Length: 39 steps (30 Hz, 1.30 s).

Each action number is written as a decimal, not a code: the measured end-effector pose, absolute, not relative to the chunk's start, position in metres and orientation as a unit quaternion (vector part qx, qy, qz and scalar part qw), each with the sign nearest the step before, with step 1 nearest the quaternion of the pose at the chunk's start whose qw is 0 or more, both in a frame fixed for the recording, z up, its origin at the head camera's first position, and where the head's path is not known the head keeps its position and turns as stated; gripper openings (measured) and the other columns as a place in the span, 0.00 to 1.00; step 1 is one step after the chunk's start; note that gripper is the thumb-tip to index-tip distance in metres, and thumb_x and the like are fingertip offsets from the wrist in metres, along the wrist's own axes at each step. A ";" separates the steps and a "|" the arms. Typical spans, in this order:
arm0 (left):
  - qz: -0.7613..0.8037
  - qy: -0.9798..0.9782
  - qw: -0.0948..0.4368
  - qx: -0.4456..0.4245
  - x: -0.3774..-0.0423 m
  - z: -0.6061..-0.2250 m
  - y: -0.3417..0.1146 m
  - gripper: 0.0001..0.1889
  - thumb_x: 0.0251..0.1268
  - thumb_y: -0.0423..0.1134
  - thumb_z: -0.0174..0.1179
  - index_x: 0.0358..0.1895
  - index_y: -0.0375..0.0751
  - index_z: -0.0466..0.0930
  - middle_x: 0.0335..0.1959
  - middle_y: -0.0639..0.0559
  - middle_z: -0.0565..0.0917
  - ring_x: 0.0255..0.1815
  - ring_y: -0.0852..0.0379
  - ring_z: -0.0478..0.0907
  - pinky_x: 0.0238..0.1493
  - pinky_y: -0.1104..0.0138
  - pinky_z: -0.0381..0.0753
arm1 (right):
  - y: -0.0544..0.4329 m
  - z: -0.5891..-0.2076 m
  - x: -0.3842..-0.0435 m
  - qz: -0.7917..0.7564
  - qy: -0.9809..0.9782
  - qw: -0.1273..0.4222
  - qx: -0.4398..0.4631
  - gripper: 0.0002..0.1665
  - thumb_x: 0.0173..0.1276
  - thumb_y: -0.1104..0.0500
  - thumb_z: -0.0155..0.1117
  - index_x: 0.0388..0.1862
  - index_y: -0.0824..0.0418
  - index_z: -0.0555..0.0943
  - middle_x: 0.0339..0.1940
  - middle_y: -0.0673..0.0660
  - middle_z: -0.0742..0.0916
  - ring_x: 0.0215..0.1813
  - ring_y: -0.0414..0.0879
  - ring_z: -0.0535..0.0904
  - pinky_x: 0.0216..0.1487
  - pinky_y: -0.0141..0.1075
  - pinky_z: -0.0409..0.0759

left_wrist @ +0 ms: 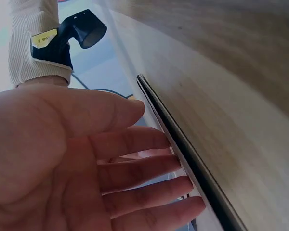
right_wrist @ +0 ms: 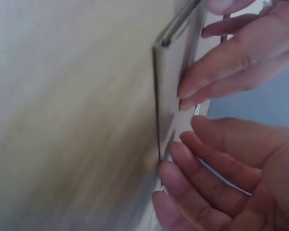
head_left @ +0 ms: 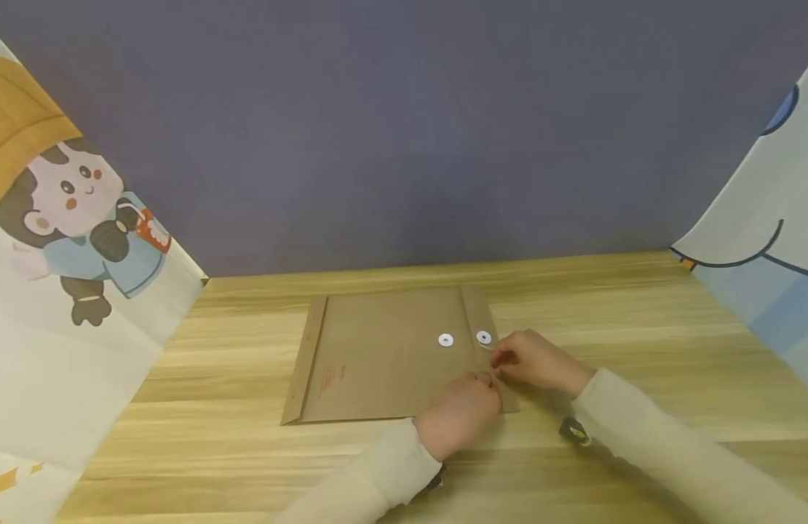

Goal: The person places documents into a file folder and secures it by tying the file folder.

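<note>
A brown kraft document envelope [head_left: 384,349] lies flat on the wooden table, with red print near its lower left. Two white button discs sit toward its right side: one disc [head_left: 446,340] on the body, the other disc [head_left: 484,338] on the flap. Thin white string [head_left: 485,347] runs from the flap disc to my right hand [head_left: 538,360], which pinches it between thumb and forefinger above the flap's edge. My left hand [head_left: 459,415] rests on the envelope's near right part; its fingers are fairly straight in the left wrist view.
The wooden tabletop [head_left: 214,451] surrounds the envelope. A dark grey panel [head_left: 404,138] rises behind the table. Printed cartoon sheets hang on the left [head_left: 24,342] and right [head_left: 758,218]. Both sleeves have a dark wrist device [head_left: 574,431].
</note>
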State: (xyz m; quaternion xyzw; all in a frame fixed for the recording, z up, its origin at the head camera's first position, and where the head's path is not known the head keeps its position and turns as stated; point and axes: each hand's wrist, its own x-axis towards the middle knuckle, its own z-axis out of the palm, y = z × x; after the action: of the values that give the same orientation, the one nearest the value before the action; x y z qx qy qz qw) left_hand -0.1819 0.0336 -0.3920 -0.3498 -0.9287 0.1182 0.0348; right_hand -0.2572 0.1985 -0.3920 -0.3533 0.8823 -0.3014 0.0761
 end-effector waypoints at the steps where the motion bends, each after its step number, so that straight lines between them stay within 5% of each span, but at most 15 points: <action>1: 0.122 -0.928 0.035 -0.350 -0.182 -0.391 0.034 0.11 0.65 0.36 0.54 0.46 0.43 0.82 0.38 0.56 0.80 0.33 0.62 0.74 0.32 0.74 0.75 | 0.199 -0.392 -0.259 -0.304 0.881 0.082 -0.354 0.06 0.54 0.70 0.67 0.32 0.67 0.83 0.28 0.53 0.86 0.31 0.41 0.80 0.35 0.32 0.79; 6: 0.111 -0.931 0.035 -0.346 -0.181 -0.389 0.033 0.08 0.63 0.36 0.55 0.41 0.45 0.82 0.36 0.56 0.79 0.33 0.62 0.74 0.33 0.74 0.75 | 0.207 -0.394 -0.269 -0.321 0.871 0.103 -0.358 0.07 0.53 0.70 0.67 0.33 0.67 0.83 0.29 0.54 0.86 0.31 0.39 0.80 0.34 0.30 0.79; 23: 0.092 -0.947 -0.011 -0.309 -0.180 -0.392 0.040 0.13 0.62 0.39 0.55 0.48 0.43 0.81 0.38 0.54 0.75 0.34 0.60 0.71 0.32 0.74 0.73 | 0.209 -0.405 -0.284 -0.280 0.886 0.010 -0.369 0.07 0.52 0.71 0.66 0.30 0.64 0.82 0.30 0.53 0.86 0.34 0.44 0.81 0.40 0.38 0.80; 32: 0.068 -0.954 -0.064 -0.285 -0.180 -0.394 0.044 0.15 0.65 0.42 0.53 0.50 0.42 0.80 0.41 0.53 0.73 0.39 0.60 0.70 0.35 0.73 0.74 | 0.203 -0.409 -0.283 -0.244 0.890 -0.009 -0.386 0.11 0.52 0.74 0.64 0.21 0.59 0.77 0.21 0.46 0.79 0.27 0.36 0.71 0.31 0.32 0.74; 39: 0.093 -0.951 -0.047 -0.291 -0.179 -0.392 0.046 0.14 0.64 0.42 0.53 0.49 0.40 0.80 0.40 0.51 0.73 0.38 0.59 0.70 0.33 0.73 0.75 | 0.195 -0.412 -0.282 -0.167 0.895 -0.066 -0.407 0.15 0.53 0.74 0.59 0.18 0.56 0.69 0.19 0.47 0.72 0.25 0.40 0.67 0.29 0.34 0.69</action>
State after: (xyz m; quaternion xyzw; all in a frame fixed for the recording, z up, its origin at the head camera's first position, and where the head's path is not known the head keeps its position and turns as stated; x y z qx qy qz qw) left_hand -0.1787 0.0457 -0.3918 -0.2911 -0.9509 0.0933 -0.0474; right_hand -0.2817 0.1949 -0.4125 -0.4073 0.8954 -0.1675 -0.0658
